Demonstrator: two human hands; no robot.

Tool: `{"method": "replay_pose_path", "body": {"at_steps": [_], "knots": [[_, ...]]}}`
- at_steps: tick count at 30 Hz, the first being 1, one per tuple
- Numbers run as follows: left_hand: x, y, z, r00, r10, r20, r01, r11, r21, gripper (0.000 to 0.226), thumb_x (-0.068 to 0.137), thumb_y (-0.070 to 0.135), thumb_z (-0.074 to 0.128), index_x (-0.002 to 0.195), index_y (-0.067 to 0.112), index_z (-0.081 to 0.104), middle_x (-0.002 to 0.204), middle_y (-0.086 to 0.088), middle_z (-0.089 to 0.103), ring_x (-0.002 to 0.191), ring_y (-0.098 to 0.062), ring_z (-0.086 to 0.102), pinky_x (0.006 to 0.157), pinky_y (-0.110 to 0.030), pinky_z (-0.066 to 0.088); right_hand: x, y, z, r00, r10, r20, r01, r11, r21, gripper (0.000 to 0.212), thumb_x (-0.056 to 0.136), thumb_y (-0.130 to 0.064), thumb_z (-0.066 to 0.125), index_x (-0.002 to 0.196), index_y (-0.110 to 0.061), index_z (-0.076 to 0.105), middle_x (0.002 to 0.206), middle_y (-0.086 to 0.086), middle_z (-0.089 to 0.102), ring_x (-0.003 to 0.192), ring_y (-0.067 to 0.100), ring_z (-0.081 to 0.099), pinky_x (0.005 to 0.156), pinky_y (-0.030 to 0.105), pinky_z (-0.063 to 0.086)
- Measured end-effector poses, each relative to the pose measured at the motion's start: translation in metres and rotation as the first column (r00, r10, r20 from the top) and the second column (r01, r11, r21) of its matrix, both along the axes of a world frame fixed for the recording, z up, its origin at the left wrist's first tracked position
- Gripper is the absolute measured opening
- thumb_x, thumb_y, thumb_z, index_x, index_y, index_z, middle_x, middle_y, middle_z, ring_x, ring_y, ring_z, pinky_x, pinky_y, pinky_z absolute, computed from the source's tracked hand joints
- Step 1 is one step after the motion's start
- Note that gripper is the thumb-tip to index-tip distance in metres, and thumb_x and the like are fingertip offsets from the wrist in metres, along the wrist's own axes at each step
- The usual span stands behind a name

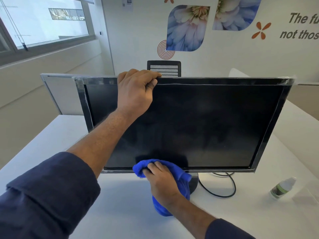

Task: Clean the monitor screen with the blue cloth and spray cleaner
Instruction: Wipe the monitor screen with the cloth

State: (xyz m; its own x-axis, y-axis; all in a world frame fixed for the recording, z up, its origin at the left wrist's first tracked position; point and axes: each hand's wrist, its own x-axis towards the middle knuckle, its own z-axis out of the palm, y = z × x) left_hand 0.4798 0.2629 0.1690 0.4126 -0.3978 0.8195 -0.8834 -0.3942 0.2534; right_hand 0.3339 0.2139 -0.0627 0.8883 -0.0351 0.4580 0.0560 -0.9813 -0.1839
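A black monitor (207,121) with a dark, switched-off screen stands on a white desk (51,144), tilted slightly back. My left hand (136,90) grips the monitor's top edge left of centre, fingers curled over the bezel. My right hand (160,180) holds a bunched blue cloth (179,175) pressed against the lower bezel and bottom of the screen, near the stand. Part of the cloth hangs down below my wrist. A small clear spray cleaner bottle (281,188) with a green label and white cap stands on the desk at the right, apart from both hands.
A black cable (224,190) loops on the desk behind the round monitor stand (194,183). A black office chair back (164,69) shows behind the monitor. A grey desk divider (58,94) stands at the left. Windows are at far left, a decorated wall behind.
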Motion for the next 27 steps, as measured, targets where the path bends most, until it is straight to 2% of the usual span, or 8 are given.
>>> {"method": "replay_pose_path", "body": {"at_steps": [2,4,7,9,14,18,24,27], "knots": [[0.002,0.001,0.000,1.000,0.000,0.000,0.000,1.000,0.001,0.026,0.097,0.024,0.053,0.114,0.026,0.073,0.111,0.011,0.074,0.101,-0.016,0.059,0.088,-0.025,0.023,0.006,0.004,0.008,0.992,0.095,-0.081,-0.091,0.995,0.049,0.031,0.073,-0.003,0.057,0.101,-0.013,0.067,0.095,0.000,0.061,0.090,0.023,0.056,0.080,0.037,0.050],[0.003,0.002,0.000,1.000,-0.004,-0.002,0.004,1.000,0.003,0.026,0.097,0.024,0.053,0.114,0.026,0.073,0.111,0.011,0.074,0.101,-0.015,0.059,0.088,-0.025,0.023,0.005,0.002,0.012,0.996,0.086,-0.001,-0.086,0.993,0.075,0.034,0.079,-0.003,0.053,0.109,-0.011,0.069,0.096,0.003,0.062,0.088,0.024,0.056,0.081,0.037,0.050],[0.002,0.000,0.001,1.000,-0.010,-0.002,0.010,1.000,0.017,0.027,0.097,0.025,0.053,0.115,0.025,0.073,0.112,0.011,0.074,0.101,-0.015,0.059,0.088,-0.026,0.024,0.000,-0.007,0.012,0.947,-0.155,0.280,0.131,0.986,0.104,0.036,0.086,-0.007,0.047,0.110,-0.009,0.073,0.094,0.004,0.065,0.084,0.019,0.052,0.080,0.030,0.047],[0.001,-0.002,0.001,1.000,-0.009,-0.001,0.009,1.000,0.028,0.027,0.097,0.025,0.053,0.116,0.026,0.073,0.113,0.011,0.074,0.101,-0.015,0.058,0.089,-0.027,0.024,-0.001,-0.011,0.013,0.928,-0.227,0.294,0.220,0.974,0.057,0.040,0.083,-0.007,0.044,0.110,-0.009,0.074,0.096,0.005,0.067,0.085,0.019,0.056,0.080,0.029,0.050],[0.005,0.000,0.001,1.000,-0.009,-0.022,0.009,1.000,0.023,0.027,0.097,0.024,0.054,0.116,0.027,0.073,0.113,0.012,0.073,0.101,-0.015,0.058,0.088,-0.026,0.024,0.010,0.011,0.013,0.997,-0.069,0.045,0.072,0.995,-0.064,0.040,0.074,-0.015,0.044,0.103,-0.018,0.070,0.094,-0.002,0.065,0.082,0.019,0.063,0.075,0.029,0.055],[0.005,0.001,0.001,1.000,-0.017,-0.026,0.017,1.000,0.023,0.027,0.097,0.025,0.054,0.116,0.027,0.073,0.113,0.012,0.074,0.100,-0.014,0.059,0.088,-0.026,0.024,0.026,0.034,0.010,0.995,0.011,-0.102,-0.025,0.991,-0.132,0.026,0.061,-0.014,0.069,0.085,-0.023,0.065,0.085,-0.006,0.059,0.079,0.015,0.058,0.072,0.026,0.053],[0.006,0.001,0.002,0.999,-0.033,-0.034,0.034,0.999,0.023,0.027,0.097,0.024,0.054,0.116,0.026,0.073,0.112,0.011,0.074,0.101,-0.015,0.059,0.087,-0.025,0.024,0.043,0.038,0.025,0.917,0.252,-0.309,-0.252,0.967,0.040,0.029,0.078,0.009,0.052,0.100,-0.006,0.065,0.102,0.007,0.059,0.099,0.026,0.051,0.088,0.043,0.044],[0.004,0.000,0.003,0.999,-0.050,-0.022,0.051,0.998,0.042,0.027,0.097,0.024,0.054,0.117,0.026,0.072,0.113,0.010,0.074,0.101,-0.016,0.059,0.087,-0.026,0.025,0.032,0.037,0.026,0.947,0.267,-0.180,-0.243,0.959,0.147,0.030,0.081,0.003,0.050,0.104,-0.007,0.066,0.098,0.007,0.058,0.092,0.026,0.052,0.085,0.042,0.045]]}}
